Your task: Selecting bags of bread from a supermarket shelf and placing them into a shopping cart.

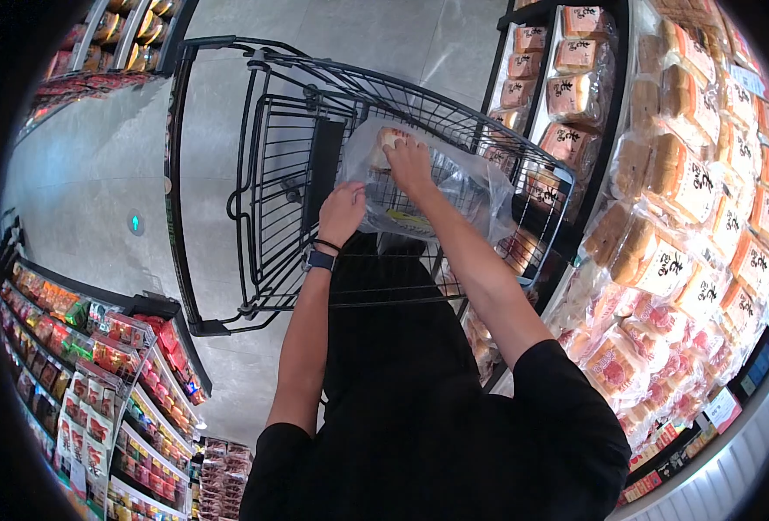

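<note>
A clear plastic bag (469, 189) lies spread open in the wire shopping cart (280, 150). My right hand (411, 166) reaches over the bag's opening and grips a small packaged bread (384, 146) near its far side. At the bag's near left edge, my left hand (344, 211) pinches the plastic rim with bent fingers. A yellow printed patch (409, 221) shows at the near side of the bag; whether it is on the bag or beneath it, I cannot tell. A dark flat panel (327, 163) stands in the cart just left of the bag.
Packaged bread loaves (674, 176) fill the sloping display on the right, close to the cart's end. More loaves sit in a low black rack (570, 98). Snack shelves (117, 365) stand at lower left. Grey floor (98, 195) runs left of the cart handle (174, 182).
</note>
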